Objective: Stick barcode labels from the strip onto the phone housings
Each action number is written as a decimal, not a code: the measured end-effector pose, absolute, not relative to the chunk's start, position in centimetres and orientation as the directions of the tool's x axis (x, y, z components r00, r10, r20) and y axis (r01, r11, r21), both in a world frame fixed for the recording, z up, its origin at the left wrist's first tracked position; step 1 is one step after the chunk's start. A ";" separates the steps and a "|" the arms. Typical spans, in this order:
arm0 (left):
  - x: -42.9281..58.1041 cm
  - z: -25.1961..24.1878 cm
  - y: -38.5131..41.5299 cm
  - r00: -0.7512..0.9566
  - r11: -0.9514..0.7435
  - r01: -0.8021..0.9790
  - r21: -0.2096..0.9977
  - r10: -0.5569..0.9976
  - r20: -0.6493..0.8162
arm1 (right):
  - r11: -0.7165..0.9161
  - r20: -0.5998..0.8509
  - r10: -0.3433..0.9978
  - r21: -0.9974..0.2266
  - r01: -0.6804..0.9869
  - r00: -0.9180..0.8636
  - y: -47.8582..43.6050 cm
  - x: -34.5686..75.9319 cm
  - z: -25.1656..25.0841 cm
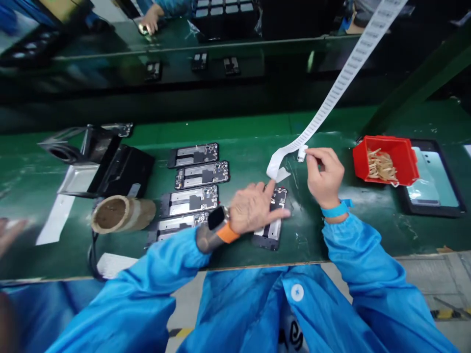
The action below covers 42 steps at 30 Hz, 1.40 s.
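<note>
My left hand (257, 208) lies over a phone frame (274, 223) on the green bench, its fingers spread and pressing on the frame's top. My right hand (324, 176) is raised just to the right, fingers pinched on a small white piece (301, 153) at the end of a long white label strip (331, 98). The strip hangs down from the upper right and curls near the bench. Both sleeves are blue; the left wrist wears a watch with an orange band, the right a blue wrist strap.
Several phone frames (200, 174) lie in a column left of my hands. A cardboard roll (121, 213) and black trays (106, 162) sit further left. A red bin (386, 159) of small pale parts and a dark tray (434, 181) stand at right. Another person's hand (150, 19) works across the belt.
</note>
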<state>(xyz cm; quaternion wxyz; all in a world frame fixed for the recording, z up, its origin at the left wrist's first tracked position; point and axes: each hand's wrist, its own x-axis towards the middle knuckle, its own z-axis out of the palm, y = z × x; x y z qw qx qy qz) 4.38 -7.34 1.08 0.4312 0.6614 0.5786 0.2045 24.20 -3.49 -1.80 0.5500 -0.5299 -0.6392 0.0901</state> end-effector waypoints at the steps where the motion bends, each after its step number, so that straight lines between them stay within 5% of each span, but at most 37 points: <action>1: 4.5 0.7 -8.6 0.319 -0.085 0.737 0.670 0.919 -0.234 | 0.427 0.610 0.776 -0.696 0.577 0.161 -3.6 24.3 -1.7; 3: 5.2 0.3 -10.0 0.446 -0.345 0.866 0.363 0.861 -0.245 | 0.445 0.620 0.770 -0.692 0.568 0.153 -3.7 24.3 -1.7; 5: 5.8 0.4 -10.2 0.480 -0.435 0.875 0.213 0.834 -0.271 | 0.466 0.627 0.763 -0.700 0.541 0.155 -3.7 24.2 -2.0; 9: 5.1 1.6 -9.9 0.550 -0.552 0.828 0.101 0.763 -0.339 | 0.463 0.586 0.785 -0.771 0.437 0.203 -3.4 24.2 -2.8; 13: 2.5 1.9 -10.4 0.643 -0.629 0.761 0.161 0.697 -0.318 | 0.453 0.527 0.798 -0.844 0.286 0.292 -3.0 24.3 -3.0; 15: 1.0 1.4 -10.2 0.633 -0.556 0.770 0.314 0.729 -0.262 | 0.442 0.502 0.800 -0.863 0.244 0.328 -2.9 24.4 -2.7; 17: -0.2 0.7 -9.6 0.589 -0.362 0.692 0.624 0.784 -0.198 | 0.425 0.473 0.801 -0.881 0.207 0.366 -2.7 24.6 -2.4; 19: -0.8 -0.1 -8.7 0.528 -0.034 0.328 0.944 0.835 -0.153 | 0.420 0.440 0.791 -0.896 0.146 0.425 -2.7 24.5 -2.1; 20: -0.8 -0.5 -8.3 0.493 0.135 0.047 0.990 0.859 -0.141 | 0.426 0.421 0.779 -0.899 0.100 0.464 -2.8 24.3 -1.9; 22: -0.3 -1.0 -7.4 0.419 0.344 -0.452 0.823 0.896 -0.144 | 0.431 0.368 0.781 -0.902 -0.009 0.505 -3.3 23.5 -1.4; 25: 0.8 -1.3 -6.2 0.366 0.402 -0.754 0.520 0.914 -0.175 | 0.326 0.281 0.910 -0.939 -0.109 0.304 -5.2 21.4 -0.8; 31: 1.4 -1.1 -5.5 0.383 0.459 -0.812 0.361 0.885 -0.266 | 0.188 0.163 0.957 -0.978 0.085 -0.239 -9.1 17.9 -0.5; 42: 1.4 -1.3 -6.1 0.480 0.526 -0.783 0.332 0.850 -0.216 | 0.203 0.188 0.970 -0.975 0.087 -0.157 -7.9 18.6 -1.0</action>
